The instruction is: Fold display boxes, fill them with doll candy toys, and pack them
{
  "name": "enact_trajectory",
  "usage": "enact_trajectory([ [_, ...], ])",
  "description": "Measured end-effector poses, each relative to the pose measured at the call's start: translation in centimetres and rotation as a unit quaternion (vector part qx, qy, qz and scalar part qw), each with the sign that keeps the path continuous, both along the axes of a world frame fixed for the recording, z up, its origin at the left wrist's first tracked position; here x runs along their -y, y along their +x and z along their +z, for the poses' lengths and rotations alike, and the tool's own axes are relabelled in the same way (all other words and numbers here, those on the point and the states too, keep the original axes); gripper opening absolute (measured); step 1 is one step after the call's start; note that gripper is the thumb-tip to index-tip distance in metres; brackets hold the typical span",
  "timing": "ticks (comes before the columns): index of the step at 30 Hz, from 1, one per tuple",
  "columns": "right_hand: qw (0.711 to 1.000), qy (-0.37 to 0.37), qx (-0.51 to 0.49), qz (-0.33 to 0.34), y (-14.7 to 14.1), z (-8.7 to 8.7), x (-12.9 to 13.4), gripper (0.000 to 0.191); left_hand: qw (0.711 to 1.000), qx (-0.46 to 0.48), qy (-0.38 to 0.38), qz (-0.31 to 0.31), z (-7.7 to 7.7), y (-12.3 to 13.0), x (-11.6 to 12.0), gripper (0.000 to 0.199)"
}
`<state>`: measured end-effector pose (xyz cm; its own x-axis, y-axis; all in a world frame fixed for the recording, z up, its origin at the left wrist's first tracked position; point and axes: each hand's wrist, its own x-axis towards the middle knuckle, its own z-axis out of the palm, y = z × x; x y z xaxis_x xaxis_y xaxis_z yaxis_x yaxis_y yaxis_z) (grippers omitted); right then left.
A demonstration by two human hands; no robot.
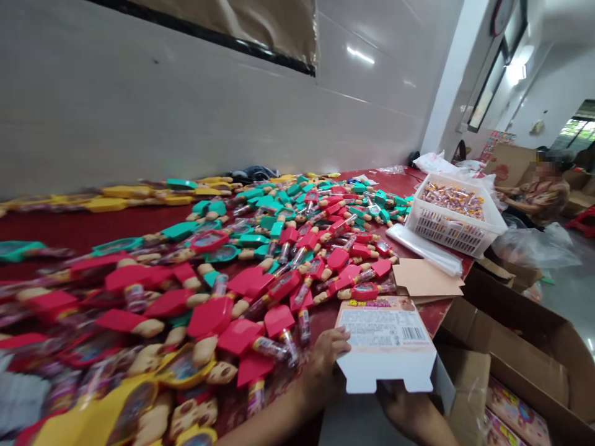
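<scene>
A printed cardboard box (388, 331) with a white flap and a barcode panel stands at the red table's near edge. My left hand (329, 358) grips its left side with curled fingers. Beneath the front flap is my right hand (409, 406); its fingers are hidden by the box, so their grip does not show. Left of the box lie many red toy pieces (211, 317) with clear candy-filled tubes. Similar green pieces (272, 204) lie behind them, and yellow ones (105, 406) lie at the near left.
A white plastic basket (450, 232) full of small wrapped pieces stands at the table's far right. Clear plastic bags (423, 248) and cardboard sheets (427, 279) lie before it. An open carton (525, 347) holding printed boxes is at right. A person (543, 192) sits beyond.
</scene>
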<state>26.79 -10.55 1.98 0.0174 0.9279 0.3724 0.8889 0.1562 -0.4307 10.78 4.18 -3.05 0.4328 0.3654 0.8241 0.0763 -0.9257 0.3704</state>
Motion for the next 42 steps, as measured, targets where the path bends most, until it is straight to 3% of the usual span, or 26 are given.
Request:
enact_trajectory([
  [2,0.999,-0.010,-0.011,0.047,2.2,0.3,2.6,0.036,1.000,-0.001,0.015,0.004,0.2,0.1,0.1,0.025],
  [3,0.993,-0.024,-0.029,0.108,3.8,0.6,4.2,0.038,1.000,0.001,0.022,0.009,0.2,0.2,0.1,0.022],
  [4,0.984,0.009,-0.063,0.165,5.8,1.0,5.7,0.037,1.000,0.002,0.025,0.016,0.3,0.2,0.2,0.019],
  [7,0.985,0.036,-0.133,0.100,11.6,2.2,8.5,0.036,0.999,0.002,0.028,0.037,0.4,0.5,0.4,0.018],
  [10,0.985,-0.018,-0.173,-0.015,14.9,2.4,7.2,0.061,0.999,0.009,0.025,0.033,0.3,0.6,0.4,0.018],
  [11,0.981,-0.058,-0.181,-0.022,15.2,2.1,6.0,0.072,0.999,0.014,0.023,0.023,0.2,0.6,0.4,0.019],
  [14,0.968,-0.138,-0.206,0.037,14.2,0.5,2.0,0.098,1.000,0.022,0.013,-0.006,-0.2,0.3,0.2,0.023],
  [15,0.969,-0.135,-0.204,0.048,13.5,-0.1,0.9,0.096,1.000,0.023,0.010,-0.012,-0.2,0.1,0.1,0.025],
  [17,0.979,-0.098,-0.176,0.034,12.3,-1.1,-0.5,0.071,1.000,0.015,-0.005,-0.026,-0.3,-0.3,0.0,0.027],
  [20,0.990,-0.032,-0.137,-0.024,11.1,-2.2,-0.9,0.039,0.991,-0.032,-0.099,-0.082,0.3,-1.0,0.0,0.024],
  [22,0.989,-0.006,-0.138,-0.058,10.8,-3.0,-0.6,0.038,0.972,-0.042,-0.201,-0.114,1.3,-1.3,0.0,0.032],
  [24,0.984,0.012,-0.155,-0.083,10.9,-3.6,-0.3,0.039,0.946,-0.054,-0.298,-0.119,2.7,-1.5,0.0,0.056],
  [28,0.979,-0.035,-0.185,-0.078,11.9,-3.7,-0.3,0.048,0.890,-0.232,-0.379,-0.099,5.7,-1.5,0.1,0.068],
  [31,0.974,-0.137,-0.178,-0.015,13.1,-2.4,-0.1,0.066,0.874,-0.349,-0.334,-0.048,6.6,-1.2,0.4,0.087],
  [35,0.964,-0.217,-0.148,0.035,14.1,-1.1,0.0,0.091,0.895,-0.381,-0.228,0.046,5.8,-0.4,1.1,0.066],
  [37,0.973,-0.189,-0.129,0.012,14.1,-1.4,-0.3,0.090,0.911,-0.365,-0.178,0.072,5.2,0.1,1.4,0.055],
  [40,0.988,-0.078,-0.107,-0.073,13.3,-2.7,-1.0,0.070,0.923,-0.350,-0.115,0.112,4.3,0.7,1.6,0.039],
  [42,0.988,-0.021,-0.101,-0.119,12.7,-3.5,-1.2,0.067,0.923,-0.350,-0.090,0.133,3.9,1.1,1.5,0.025],
])
